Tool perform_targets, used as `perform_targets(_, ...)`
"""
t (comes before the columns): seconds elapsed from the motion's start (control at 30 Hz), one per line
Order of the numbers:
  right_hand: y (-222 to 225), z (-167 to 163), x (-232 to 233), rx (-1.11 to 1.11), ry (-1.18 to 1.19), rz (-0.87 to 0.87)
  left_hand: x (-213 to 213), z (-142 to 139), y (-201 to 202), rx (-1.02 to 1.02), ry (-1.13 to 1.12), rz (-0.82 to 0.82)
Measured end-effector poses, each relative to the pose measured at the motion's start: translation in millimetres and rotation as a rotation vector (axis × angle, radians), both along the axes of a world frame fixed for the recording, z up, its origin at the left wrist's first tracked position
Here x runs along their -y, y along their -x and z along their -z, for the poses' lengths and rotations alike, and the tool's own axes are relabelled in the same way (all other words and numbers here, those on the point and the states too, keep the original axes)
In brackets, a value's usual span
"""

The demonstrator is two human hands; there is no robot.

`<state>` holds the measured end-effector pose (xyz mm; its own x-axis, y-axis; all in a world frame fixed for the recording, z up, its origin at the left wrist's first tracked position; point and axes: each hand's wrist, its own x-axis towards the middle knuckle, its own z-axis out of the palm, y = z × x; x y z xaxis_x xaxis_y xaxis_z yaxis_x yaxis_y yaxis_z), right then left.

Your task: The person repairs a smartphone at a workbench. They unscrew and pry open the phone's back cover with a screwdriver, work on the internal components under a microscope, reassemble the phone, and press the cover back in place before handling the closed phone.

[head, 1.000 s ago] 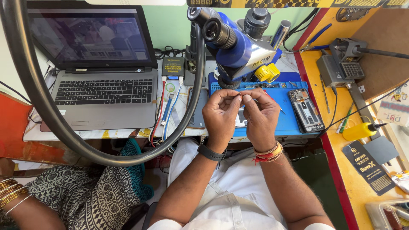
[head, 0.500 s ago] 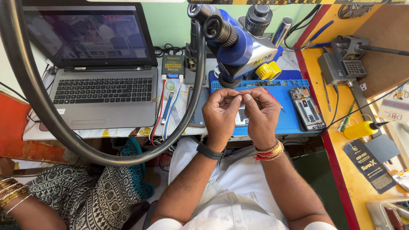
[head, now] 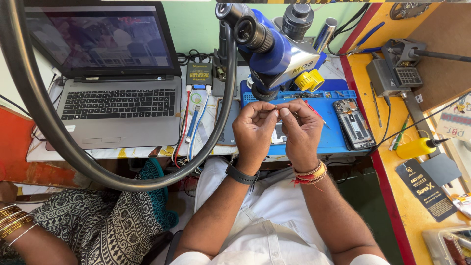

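My left hand point(head: 253, 128) and my right hand point(head: 301, 128) are raised together over the blue work mat point(head: 338, 132), fingertips pinched against each other around something very small that I cannot make out. A thin red-tipped tool point(head: 314, 111) pokes out past my right fingers. A black watch sits on my left wrist and red and gold bands on my right. Under my hands lies a small light part point(head: 277, 133) on the mat. An opened phone point(head: 353, 123) lies on the mat to the right.
A blue microscope point(head: 274, 46) stands just behind my hands. An open laptop point(head: 115, 83) sits at the left, cables and a small charger box point(head: 198, 73) beside it. A thick black ring arcs across the left. Tools and a yellow bottle point(head: 414, 147) lie at right. Another person sits lower left.
My hands have stayed pinched together over the mat, with only slight finger movement. The view has shifted a little.
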<state>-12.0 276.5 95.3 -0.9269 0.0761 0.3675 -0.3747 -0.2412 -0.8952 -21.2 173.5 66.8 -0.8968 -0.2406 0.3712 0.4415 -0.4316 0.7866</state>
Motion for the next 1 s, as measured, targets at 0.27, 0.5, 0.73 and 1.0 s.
perform_targets(0.27,1.4,0.0,-0.2,-0.010,-0.017,-0.009,1.5,-3.4,-2.1,0.016,0.000,-0.010)
perform_targets(0.5,-1.5,2.1,-2.0,0.000,-0.030,-0.003,-0.8,0.3,-3.7,0.001,0.020,-0.017)
perform_targets(0.73,-2.8,-4.5,-0.8,-0.019,-0.053,0.008,0.0,4.6,-1.3,0.006,-0.077,0.063)
perform_targets(1.0,1.8,-10.9,-3.8,-0.026,-0.064,0.024,-0.2,7.0,0.4,0.010,-0.220,0.148)
